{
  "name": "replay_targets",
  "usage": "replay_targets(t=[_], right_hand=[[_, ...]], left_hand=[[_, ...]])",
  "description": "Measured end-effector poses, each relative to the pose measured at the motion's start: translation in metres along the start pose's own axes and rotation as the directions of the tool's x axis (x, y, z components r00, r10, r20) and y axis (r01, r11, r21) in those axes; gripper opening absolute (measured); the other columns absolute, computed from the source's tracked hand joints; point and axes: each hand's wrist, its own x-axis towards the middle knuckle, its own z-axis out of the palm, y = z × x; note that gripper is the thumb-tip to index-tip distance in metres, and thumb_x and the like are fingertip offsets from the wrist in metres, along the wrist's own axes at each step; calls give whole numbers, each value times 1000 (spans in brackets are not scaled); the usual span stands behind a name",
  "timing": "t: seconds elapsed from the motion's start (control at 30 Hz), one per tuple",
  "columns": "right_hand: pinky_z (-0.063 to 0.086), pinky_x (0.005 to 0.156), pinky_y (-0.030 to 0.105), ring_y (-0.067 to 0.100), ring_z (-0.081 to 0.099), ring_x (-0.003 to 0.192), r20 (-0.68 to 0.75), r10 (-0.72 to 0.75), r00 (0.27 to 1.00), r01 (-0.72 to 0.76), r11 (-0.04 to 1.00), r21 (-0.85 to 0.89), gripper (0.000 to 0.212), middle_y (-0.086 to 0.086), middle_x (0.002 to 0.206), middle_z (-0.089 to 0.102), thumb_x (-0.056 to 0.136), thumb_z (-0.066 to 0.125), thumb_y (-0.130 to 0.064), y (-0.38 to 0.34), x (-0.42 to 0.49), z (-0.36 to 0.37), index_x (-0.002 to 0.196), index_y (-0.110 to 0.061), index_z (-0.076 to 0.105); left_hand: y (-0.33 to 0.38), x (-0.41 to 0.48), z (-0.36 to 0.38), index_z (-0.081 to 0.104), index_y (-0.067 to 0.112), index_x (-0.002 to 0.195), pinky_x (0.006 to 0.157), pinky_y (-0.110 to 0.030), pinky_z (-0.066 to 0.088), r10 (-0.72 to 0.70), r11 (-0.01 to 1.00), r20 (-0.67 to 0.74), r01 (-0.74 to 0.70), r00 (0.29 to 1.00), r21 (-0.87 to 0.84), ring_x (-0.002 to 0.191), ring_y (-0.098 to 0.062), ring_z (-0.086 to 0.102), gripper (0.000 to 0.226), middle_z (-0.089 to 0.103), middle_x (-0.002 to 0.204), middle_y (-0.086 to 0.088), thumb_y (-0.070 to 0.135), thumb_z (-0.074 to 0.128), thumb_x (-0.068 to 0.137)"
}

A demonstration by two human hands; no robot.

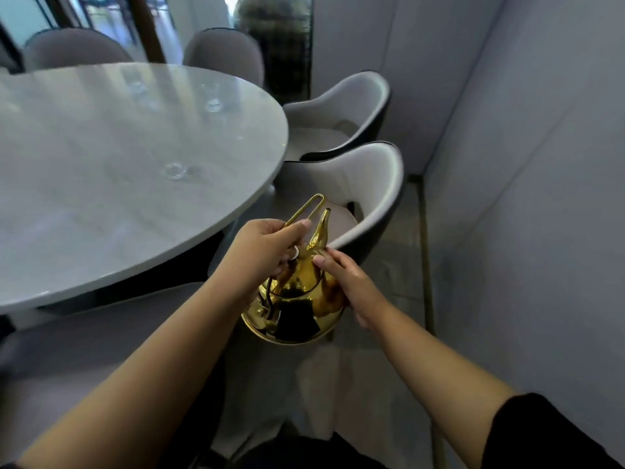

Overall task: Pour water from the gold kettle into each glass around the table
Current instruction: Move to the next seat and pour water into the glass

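Your left hand [267,252] grips the handle of the gold kettle [297,316], right hand [351,286] resting open-fingered on its side, just off the table [101,214] edge; hold it level until over the nearest glass [174,170].

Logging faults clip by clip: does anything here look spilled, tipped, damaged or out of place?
Nothing stands out. The left hand grips the handle of the gold kettle beside the table, and the right hand touches its side. The glasses on the table look upright and no spill shows, though the picture is blurred.
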Motion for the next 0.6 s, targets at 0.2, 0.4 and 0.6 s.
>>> replay_targets(t=[0.2,0.4,0.6], right_hand=[[47,104,45,22,64,115,183,54,982,-49,998,-28,88,4,124,68,65,79,-54,-12,73,7,140,-23,47],[54,94,37,19,67,109,322,62,945,-32,995,-98,78,3,120,70,70,76,-54,-28,144,44,136,-23,51],[58,84,31,25,64,113,426,99,899,-44,990,-138,86,9,127,64,69,75,-55,-50,218,97,141,-20,45]], left_hand=[[5,39,-13,58,13,64,35,-12,25,-38,999,-199,32,979,-33,32,-2,29,33,36,39,11,31,59,91],[2,79,-55,59,13,64,34,-12,26,-74,997,-368,62,927,-45,31,-1,30,32,38,37,11,30,60,91],[1,127,-113,58,11,65,34,-13,26,-99,995,-479,87,872,-48,30,-2,30,32,37,35,10,30,60,91]])
